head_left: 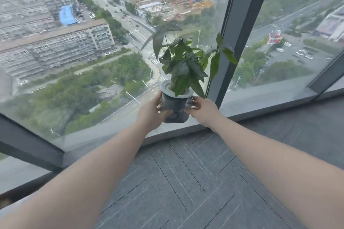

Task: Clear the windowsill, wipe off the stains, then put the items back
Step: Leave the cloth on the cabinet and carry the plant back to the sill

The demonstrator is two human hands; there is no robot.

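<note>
A small potted plant (183, 65) with broad green leaves stands in a clear pot (176, 109) with a white rim, in the middle of the head view. My left hand (149, 112) grips the pot's left side. On the pot's right side is my right hand (203, 110), fingers wrapped on the pot. The pot is at the low grey windowsill (115, 132), right against the glass; whether it rests on the sill or hangs just above it I cannot tell.
A dark vertical window frame (232, 29) rises just right of the plant. Slanted frame bars (29, 143) cross the glass at the lower left and far right. Grey carpet tiles (195, 182) cover the floor below my arms.
</note>
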